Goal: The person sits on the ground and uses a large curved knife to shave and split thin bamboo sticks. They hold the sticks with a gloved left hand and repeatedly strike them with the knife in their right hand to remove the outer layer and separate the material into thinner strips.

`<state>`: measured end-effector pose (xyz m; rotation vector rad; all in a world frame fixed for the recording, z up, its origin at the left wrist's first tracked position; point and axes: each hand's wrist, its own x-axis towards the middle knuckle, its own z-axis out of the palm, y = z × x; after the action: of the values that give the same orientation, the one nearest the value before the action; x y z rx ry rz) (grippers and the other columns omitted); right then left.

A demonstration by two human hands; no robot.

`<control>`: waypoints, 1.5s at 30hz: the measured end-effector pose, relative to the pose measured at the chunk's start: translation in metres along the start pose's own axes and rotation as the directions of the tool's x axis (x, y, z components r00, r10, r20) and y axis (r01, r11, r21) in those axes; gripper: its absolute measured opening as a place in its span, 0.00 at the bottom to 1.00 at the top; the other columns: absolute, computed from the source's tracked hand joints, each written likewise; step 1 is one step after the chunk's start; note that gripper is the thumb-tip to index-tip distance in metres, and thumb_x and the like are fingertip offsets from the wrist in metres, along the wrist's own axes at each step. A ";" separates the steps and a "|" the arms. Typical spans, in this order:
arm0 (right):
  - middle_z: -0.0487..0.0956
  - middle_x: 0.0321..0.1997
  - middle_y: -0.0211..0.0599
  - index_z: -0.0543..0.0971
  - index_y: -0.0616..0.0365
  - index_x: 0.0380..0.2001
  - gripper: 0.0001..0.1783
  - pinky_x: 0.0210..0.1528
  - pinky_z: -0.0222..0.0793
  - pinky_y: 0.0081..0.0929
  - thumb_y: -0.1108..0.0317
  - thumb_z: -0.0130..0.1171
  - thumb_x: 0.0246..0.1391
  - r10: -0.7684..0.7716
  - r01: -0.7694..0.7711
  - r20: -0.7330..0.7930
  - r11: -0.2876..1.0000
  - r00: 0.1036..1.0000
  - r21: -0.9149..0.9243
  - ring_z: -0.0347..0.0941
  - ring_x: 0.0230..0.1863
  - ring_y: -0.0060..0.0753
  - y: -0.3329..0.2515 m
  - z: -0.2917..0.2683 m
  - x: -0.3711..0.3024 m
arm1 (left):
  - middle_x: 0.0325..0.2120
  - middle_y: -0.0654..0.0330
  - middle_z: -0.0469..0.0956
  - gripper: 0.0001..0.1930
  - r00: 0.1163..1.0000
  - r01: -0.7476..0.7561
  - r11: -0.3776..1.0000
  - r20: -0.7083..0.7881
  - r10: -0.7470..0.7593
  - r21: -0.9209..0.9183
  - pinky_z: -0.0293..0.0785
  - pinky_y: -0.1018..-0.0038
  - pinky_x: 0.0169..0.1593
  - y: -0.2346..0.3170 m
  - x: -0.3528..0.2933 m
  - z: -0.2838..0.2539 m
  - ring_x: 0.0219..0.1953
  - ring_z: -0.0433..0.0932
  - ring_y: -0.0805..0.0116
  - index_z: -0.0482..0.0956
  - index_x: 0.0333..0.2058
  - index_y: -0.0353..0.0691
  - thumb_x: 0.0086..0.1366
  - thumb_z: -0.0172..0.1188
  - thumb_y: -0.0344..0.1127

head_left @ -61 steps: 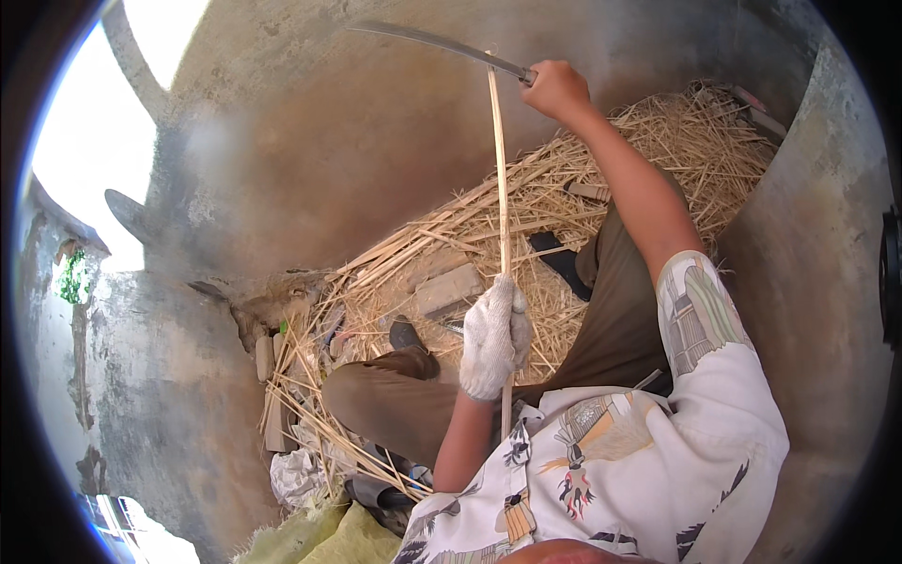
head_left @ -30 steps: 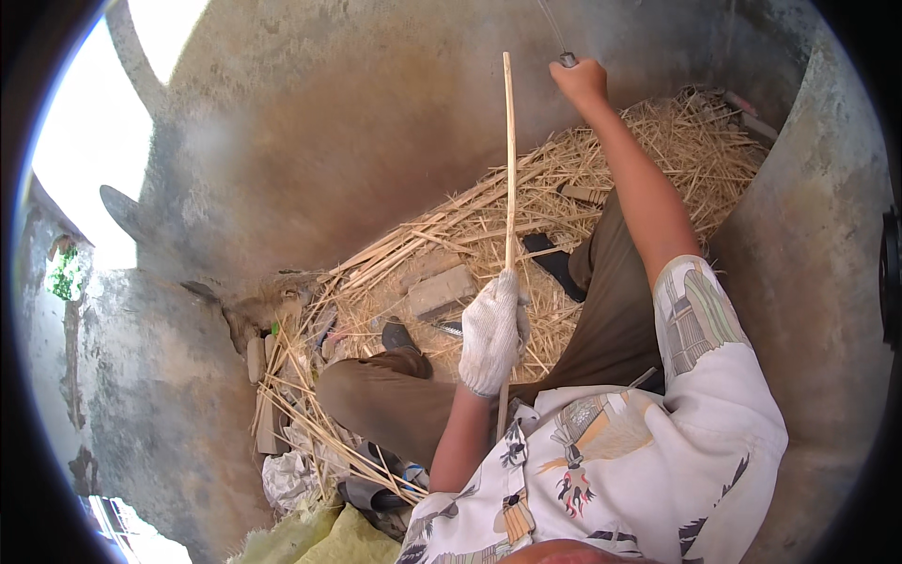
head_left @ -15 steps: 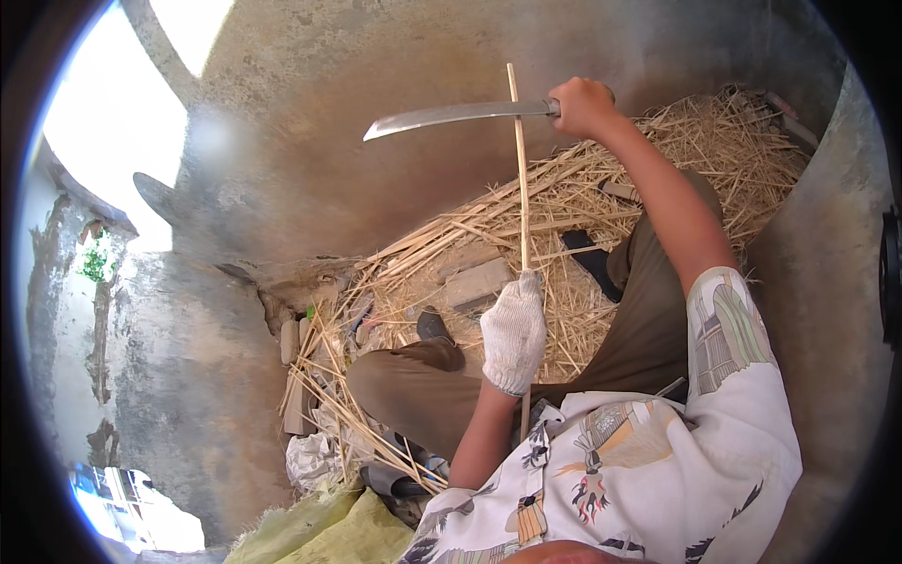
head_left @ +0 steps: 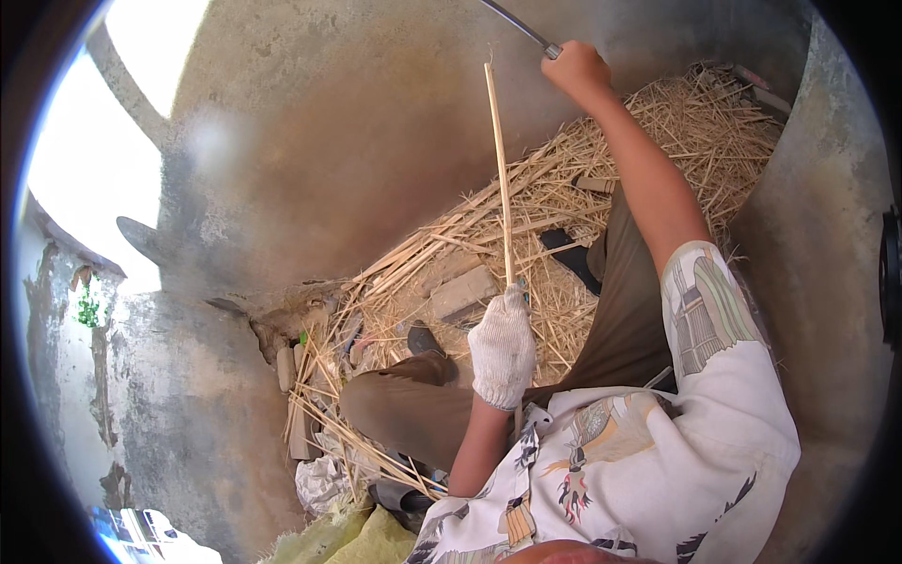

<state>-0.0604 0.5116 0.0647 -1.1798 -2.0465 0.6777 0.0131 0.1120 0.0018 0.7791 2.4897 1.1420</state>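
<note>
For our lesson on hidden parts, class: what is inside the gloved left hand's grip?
A pale stick, visible above and just below the gloved left hand. The stretch inside the grip is covered.

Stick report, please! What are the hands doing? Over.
Left hand: gloved, gripping stick. Right hand: bare, gripping knife. Knife apart from stick, tip out of view. Nothing seen between them.

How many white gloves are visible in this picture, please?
1: the white glove is on the left hand, around the pale strip. The right hand, holding the blade, is bare. Others could be hidden under the straw.
</note>
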 end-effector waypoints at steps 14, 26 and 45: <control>0.85 0.29 0.39 0.87 0.48 0.30 0.10 0.39 0.79 0.45 0.58 0.63 0.46 -0.369 0.429 0.244 0.862 0.897 -0.272 0.84 0.34 0.47 -0.009 -0.020 -0.049 | 0.13 0.68 0.63 0.22 0.947 0.321 0.614 0.232 -0.223 -0.721 0.58 0.80 0.15 0.013 0.015 -0.014 0.11 0.62 0.78 0.74 0.34 0.42 0.79 0.50 0.55; 0.86 0.31 0.37 0.88 0.46 0.32 0.11 0.35 0.79 0.48 0.58 0.63 0.46 -0.367 0.394 0.155 0.894 0.917 -0.212 0.84 0.36 0.44 0.017 0.008 -0.007 | 0.11 0.70 0.63 0.24 0.930 0.359 0.685 0.306 -0.203 -0.634 0.57 0.79 0.13 0.023 -0.001 -0.008 0.09 0.60 0.79 0.73 0.30 0.44 0.79 0.50 0.57; 0.77 0.18 0.40 0.76 0.61 0.17 0.19 0.31 0.68 0.40 0.55 0.62 0.48 0.054 0.033 -0.192 0.907 0.980 0.421 0.72 0.22 0.42 0.031 -0.028 -0.007 | 0.13 0.67 0.65 0.22 0.953 0.274 0.590 0.295 -0.064 -0.760 0.62 0.78 0.14 0.004 -0.005 -0.016 0.10 0.64 0.77 0.74 0.33 0.40 0.78 0.53 0.53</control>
<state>-0.0197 0.5229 0.0583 -0.9598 -1.6193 0.9148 0.0112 0.1013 0.0157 0.3526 1.5174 1.7466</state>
